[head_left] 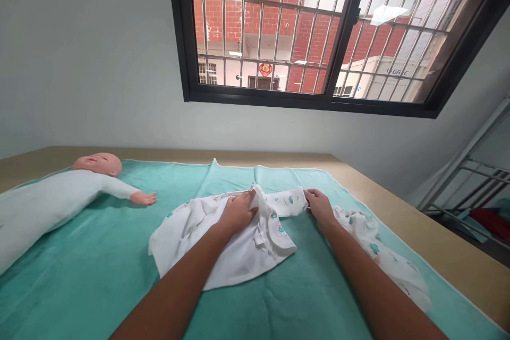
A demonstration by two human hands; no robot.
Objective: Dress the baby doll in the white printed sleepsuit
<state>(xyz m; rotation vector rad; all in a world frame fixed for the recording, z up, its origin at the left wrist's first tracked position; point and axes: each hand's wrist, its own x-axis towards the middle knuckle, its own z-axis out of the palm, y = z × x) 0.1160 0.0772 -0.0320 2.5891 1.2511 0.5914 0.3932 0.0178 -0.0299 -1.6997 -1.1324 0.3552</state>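
A white baby shirt with small teal and red prints lies spread on a teal towel. My left hand is closed on the shirt near its neckline, fingers partly hidden in the cloth. One sleeve stretches out to the right, and my right hand pinches its cuff end. Beside my right forearm lies a crumpled printed white garment. At the left, a baby doll in a white outfit lies on its back, one arm reaching toward the shirt.
The towel covers most of a wooden table, whose bare edge shows at the back and right. A pale wall with a barred window rises behind it. A metal frame stands beyond the right edge.
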